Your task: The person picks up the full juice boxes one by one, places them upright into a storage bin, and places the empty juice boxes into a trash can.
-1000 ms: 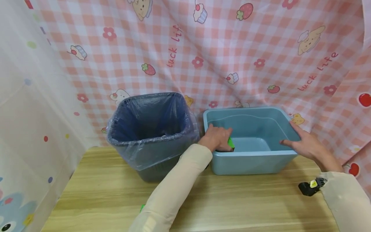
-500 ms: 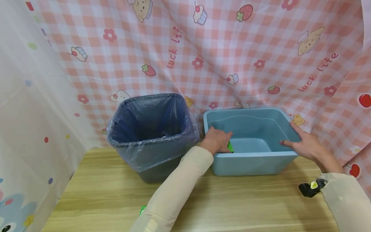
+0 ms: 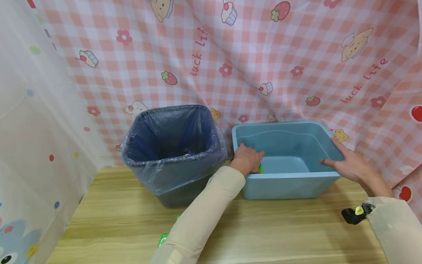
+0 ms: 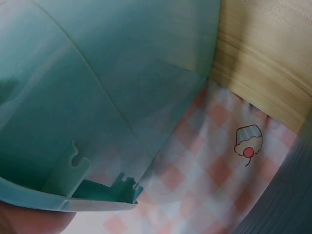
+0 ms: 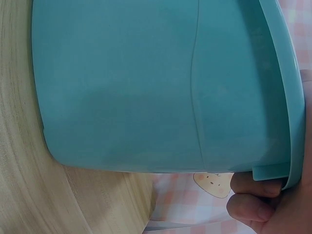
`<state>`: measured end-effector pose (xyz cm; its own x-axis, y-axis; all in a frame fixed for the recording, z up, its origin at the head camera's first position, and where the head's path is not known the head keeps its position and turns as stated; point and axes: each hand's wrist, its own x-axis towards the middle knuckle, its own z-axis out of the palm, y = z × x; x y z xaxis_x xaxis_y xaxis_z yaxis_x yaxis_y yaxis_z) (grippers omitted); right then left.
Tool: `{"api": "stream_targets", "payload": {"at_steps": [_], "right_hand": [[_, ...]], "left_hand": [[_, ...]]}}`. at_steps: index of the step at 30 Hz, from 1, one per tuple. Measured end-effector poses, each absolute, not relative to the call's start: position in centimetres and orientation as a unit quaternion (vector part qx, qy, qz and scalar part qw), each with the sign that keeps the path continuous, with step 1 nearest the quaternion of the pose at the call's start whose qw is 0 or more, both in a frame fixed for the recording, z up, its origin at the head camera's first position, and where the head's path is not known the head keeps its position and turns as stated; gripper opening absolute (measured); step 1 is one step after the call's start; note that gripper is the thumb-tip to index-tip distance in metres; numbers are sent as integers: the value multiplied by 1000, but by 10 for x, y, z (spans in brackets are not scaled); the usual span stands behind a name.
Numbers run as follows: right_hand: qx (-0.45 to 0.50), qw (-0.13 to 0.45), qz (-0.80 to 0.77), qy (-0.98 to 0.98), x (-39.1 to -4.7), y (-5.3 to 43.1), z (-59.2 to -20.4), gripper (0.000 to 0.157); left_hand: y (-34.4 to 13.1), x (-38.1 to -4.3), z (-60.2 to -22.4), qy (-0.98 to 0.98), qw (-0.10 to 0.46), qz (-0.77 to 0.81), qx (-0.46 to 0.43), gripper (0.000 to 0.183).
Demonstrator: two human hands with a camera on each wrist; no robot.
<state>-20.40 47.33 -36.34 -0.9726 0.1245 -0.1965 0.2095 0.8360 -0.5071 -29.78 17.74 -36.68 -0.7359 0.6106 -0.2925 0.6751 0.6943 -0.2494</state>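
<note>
My right hand (image 3: 351, 165) holds the right rim of a blue plastic tub (image 3: 290, 185), thumb toward the inside. In the right wrist view its curled fingers (image 5: 251, 195) lie under the rim's outer lip. My left hand (image 3: 247, 159) lies over the tub's front left corner and reaches inward. A small green piece (image 3: 261, 169) shows beside it, inside the tub; its kind is hidden. The left fingertips are hidden, so whether they grip anything is unclear. The left wrist view shows the tub's outer wall (image 4: 117, 73) and part of the hand (image 4: 34, 219) at the rim.
A dark bin (image 3: 184, 200) with a clear liner stands just left of the tub. Near my left sleeve, a green packet (image 3: 163, 239) lies on the wooden table (image 3: 280, 231). A black device (image 3: 356, 214) sits at my right wrist. A checked cloth (image 3: 250, 55) hangs behind.
The green piece beside my left hand has sunk lower and shows less. The left hand has shifted slightly to the right. My right hand stays on the tub's rim.
</note>
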Motion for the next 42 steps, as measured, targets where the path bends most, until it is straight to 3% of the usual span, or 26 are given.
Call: {"api": "stream_targets", "payload": {"at_steps": [26,42], "right_hand": [[87,79,-268,956,-202,473,-362,104],[90,78,-269,956,-202,472,-361,103]], "left_hand": [[178,-297,-366,917,100,-171,346,69],[175,-298,-364,921,94,-161,343,83]]}}
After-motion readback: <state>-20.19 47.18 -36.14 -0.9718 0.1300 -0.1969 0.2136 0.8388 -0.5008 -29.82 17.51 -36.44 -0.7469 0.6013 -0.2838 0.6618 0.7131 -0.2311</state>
